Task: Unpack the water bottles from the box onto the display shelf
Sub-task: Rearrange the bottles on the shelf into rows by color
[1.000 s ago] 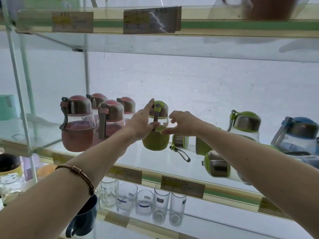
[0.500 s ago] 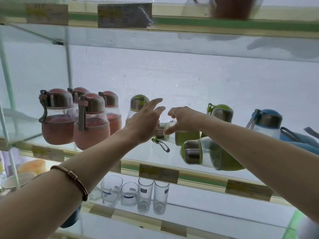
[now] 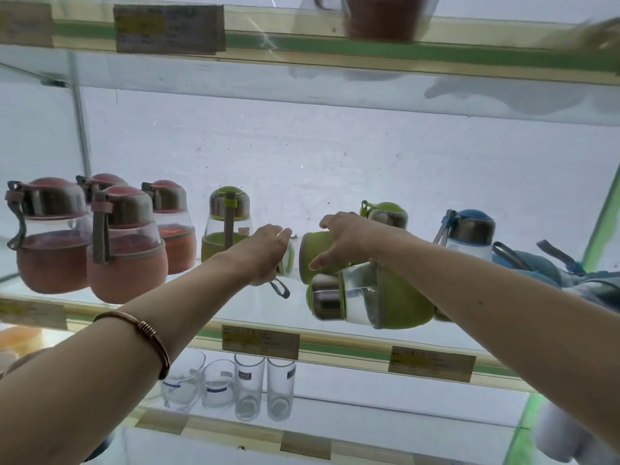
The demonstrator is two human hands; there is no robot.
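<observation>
Both your hands are on the green-sleeved clear water bottle lying on its side [image 3: 315, 255] at the middle of the glass display shelf [image 3: 188, 317]. Your left hand [image 3: 265, 255] is curled around its lid end, with the grey carry loop hanging out below your fingers. Your right hand [image 3: 342, 239] grasps its green sleeve from above, thumb pressed against the near side. Just in front, toward the shelf's front edge, a second green bottle with a steel lid [image 3: 369, 297] also lies on its side, touching the held one. One green bottle stands upright [image 3: 228, 223] just left of your left hand, another upright green one [image 3: 385, 214] behind your right wrist. Four pink-sleeved bottles [image 3: 124, 246] stand toward the shelf's left end, and a blue-lidded bottle [image 3: 469, 233] stands toward its right end.
</observation>
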